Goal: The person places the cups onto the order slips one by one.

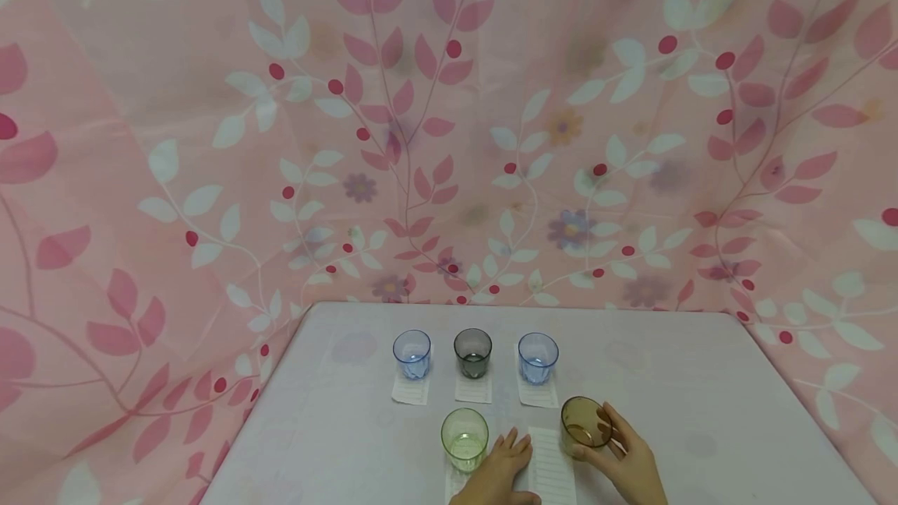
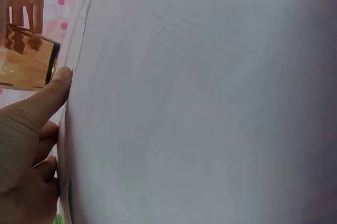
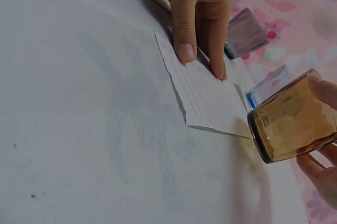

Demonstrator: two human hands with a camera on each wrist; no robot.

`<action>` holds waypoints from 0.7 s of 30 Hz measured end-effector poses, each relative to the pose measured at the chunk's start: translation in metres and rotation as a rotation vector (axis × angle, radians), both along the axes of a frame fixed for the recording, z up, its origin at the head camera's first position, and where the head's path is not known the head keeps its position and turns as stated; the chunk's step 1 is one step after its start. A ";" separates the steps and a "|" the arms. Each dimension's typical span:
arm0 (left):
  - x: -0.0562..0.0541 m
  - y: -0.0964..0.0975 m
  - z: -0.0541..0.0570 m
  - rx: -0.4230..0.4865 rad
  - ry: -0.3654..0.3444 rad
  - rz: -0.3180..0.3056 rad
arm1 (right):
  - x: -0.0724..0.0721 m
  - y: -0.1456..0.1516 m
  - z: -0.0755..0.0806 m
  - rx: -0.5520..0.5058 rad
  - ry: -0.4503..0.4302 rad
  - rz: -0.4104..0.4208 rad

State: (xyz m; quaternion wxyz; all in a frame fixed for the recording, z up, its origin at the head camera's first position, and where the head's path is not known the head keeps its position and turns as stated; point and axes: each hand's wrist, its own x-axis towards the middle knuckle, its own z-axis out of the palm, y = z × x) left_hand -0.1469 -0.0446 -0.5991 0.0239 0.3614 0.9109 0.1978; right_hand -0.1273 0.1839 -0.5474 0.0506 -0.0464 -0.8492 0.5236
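My right hand point(image 1: 631, 462) grips an amber drinking glass point(image 1: 585, 425) by its sides, thumb across from the fingers. In the right wrist view the amber glass point(image 3: 292, 121) is held off the tabletop, by the end of a lined paper slip point(image 3: 197, 92). My left hand point(image 1: 498, 470) rests on that slip point(image 1: 553, 462) with fingers extended, the fingertips touching the paper. Just left of this hand stands a green glass point(image 1: 464, 440) on another slip point(image 1: 456, 482). The amber glass point(image 2: 31, 58) also shows at the edge of the left wrist view.
A back row holds a blue glass point(image 1: 412, 354), a grey glass point(image 1: 473, 353) and a second blue glass point(image 1: 538, 358), each standing on a paper slip. The table has a pale cloth point(image 1: 316, 411). Behind it hangs a pink leaf-patterned curtain point(image 1: 477, 139).
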 end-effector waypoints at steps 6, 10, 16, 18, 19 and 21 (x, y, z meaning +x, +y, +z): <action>0.000 0.000 -0.001 0.001 0.017 -0.002 | 0.002 -0.012 -0.005 -0.034 0.036 0.016; -0.001 -0.001 -0.002 0.019 0.019 -0.013 | 0.004 -0.018 -0.008 -0.020 0.054 0.011; -0.002 -0.001 -0.001 0.024 0.022 -0.032 | 0.007 -0.025 -0.009 -0.030 0.097 -0.002; -0.002 -0.001 -0.002 0.011 0.025 -0.027 | 0.007 -0.027 -0.009 -0.040 0.104 -0.004; -0.002 -0.001 -0.002 0.007 0.012 -0.016 | 0.007 -0.028 -0.010 -0.042 0.106 -0.010; -0.002 0.000 -0.002 -0.006 0.011 -0.008 | 0.007 -0.030 -0.011 -0.046 0.111 -0.015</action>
